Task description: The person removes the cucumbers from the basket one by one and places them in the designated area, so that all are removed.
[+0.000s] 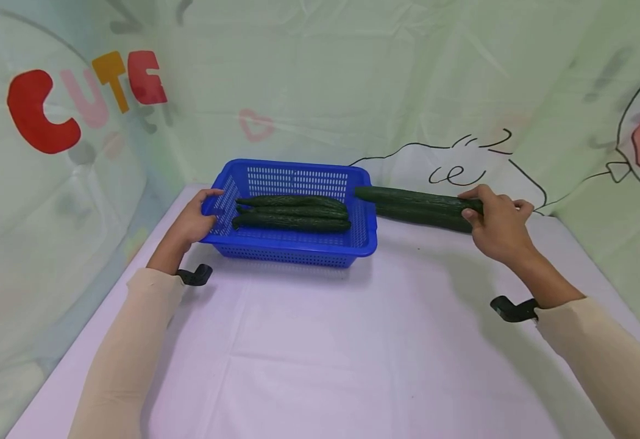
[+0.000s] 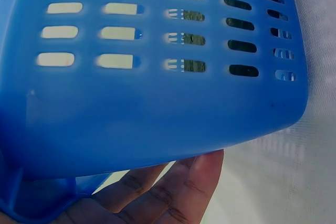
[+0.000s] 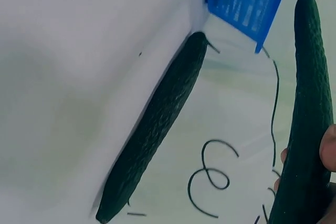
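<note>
A blue plastic basket [image 1: 287, 245] with slotted walls stands on the table, holding three dark green cucumbers [image 1: 292, 221] side by side. At its left end my left hand [image 1: 192, 221] grips the rim; in the left wrist view the fingers [image 2: 206, 174] press against the basket's outer wall [image 2: 157, 114]. My right hand [image 1: 497, 225] holds another cucumber [image 1: 413, 196] by its right end, raised off the table, with its far tip overlapping the basket's right rim. Below it, one more cucumber [image 3: 152, 129] lies on the table to the right of the basket.
The white-covered table [image 1: 309, 353] ends at a pale printed cloth backdrop [image 1: 320, 79] behind the basket. Cloth also hangs on the left and right sides. Each wrist carries a black camera mount [image 1: 513, 309].
</note>
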The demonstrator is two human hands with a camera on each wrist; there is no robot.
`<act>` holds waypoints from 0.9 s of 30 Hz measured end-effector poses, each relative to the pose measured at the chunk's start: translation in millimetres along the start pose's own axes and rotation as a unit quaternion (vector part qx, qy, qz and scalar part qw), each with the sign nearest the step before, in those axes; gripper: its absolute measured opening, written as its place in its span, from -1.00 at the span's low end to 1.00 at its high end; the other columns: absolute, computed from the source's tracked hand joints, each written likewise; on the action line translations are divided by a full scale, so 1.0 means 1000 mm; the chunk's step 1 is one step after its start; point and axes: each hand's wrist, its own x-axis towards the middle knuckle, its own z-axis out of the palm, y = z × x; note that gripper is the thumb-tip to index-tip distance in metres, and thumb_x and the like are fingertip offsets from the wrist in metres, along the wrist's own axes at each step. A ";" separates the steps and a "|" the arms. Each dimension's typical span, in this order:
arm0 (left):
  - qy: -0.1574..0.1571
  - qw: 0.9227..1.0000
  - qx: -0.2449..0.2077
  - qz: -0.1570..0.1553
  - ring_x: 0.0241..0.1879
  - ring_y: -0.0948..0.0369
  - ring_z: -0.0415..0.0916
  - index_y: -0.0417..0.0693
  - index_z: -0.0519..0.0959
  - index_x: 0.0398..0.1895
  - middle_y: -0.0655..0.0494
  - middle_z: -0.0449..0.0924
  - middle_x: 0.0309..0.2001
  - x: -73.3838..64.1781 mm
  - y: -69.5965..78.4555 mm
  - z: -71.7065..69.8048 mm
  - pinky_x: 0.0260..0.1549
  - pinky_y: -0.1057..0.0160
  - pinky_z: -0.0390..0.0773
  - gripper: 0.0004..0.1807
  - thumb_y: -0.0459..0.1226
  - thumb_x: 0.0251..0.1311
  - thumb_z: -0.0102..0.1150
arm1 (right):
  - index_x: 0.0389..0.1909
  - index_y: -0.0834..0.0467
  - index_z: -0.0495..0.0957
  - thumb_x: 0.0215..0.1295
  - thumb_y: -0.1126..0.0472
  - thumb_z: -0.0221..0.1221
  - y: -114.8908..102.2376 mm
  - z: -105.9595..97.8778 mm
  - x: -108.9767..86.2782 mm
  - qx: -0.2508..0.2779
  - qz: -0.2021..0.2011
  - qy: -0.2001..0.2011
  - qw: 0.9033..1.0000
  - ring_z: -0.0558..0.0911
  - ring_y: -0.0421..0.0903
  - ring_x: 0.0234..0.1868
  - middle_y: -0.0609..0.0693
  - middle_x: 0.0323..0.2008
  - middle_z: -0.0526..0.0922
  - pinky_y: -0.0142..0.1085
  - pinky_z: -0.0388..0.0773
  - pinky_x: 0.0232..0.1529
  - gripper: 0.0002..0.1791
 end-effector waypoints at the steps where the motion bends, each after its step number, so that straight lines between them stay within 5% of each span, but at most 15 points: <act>1: 0.000 1.000 0.000 0.000 0.45 -0.31 0.07 0.10 0.07 0.53 -0.24 -0.09 0.56 0.000 0.000 0.000 0.30 -0.33 0.24 -0.29 -0.44 0.30 -0.23 | 0.16 0.32 0.36 0.44 0.35 0.01 0.002 -0.001 0.000 -0.001 0.003 -0.001 1.000 0.42 0.38 -0.07 0.33 -0.50 0.55 0.36 -0.18 0.19 -0.68; 15: -0.001 1.000 0.002 -0.005 0.45 -0.33 0.06 0.12 0.06 0.54 -0.25 -0.12 0.56 0.000 -0.001 -0.001 0.27 -0.32 0.27 -0.28 -0.44 0.29 -0.22 | 0.18 0.36 0.32 0.46 0.33 -0.04 0.031 -0.005 0.003 -0.015 0.044 -0.021 0.999 0.44 0.42 -0.09 0.40 -0.38 0.57 0.45 -0.23 0.19 -0.66; 27: -0.002 1.000 0.000 -0.002 0.45 -0.32 0.07 0.12 0.06 0.53 -0.25 -0.11 0.56 0.000 -0.001 -0.001 0.28 -0.31 0.27 -0.29 -0.43 0.30 -0.22 | 0.20 0.34 0.30 0.50 0.24 -0.06 0.051 0.014 0.010 -0.028 0.064 -0.068 0.995 0.42 0.47 -0.07 0.42 -0.31 0.60 0.48 -0.28 0.19 -0.64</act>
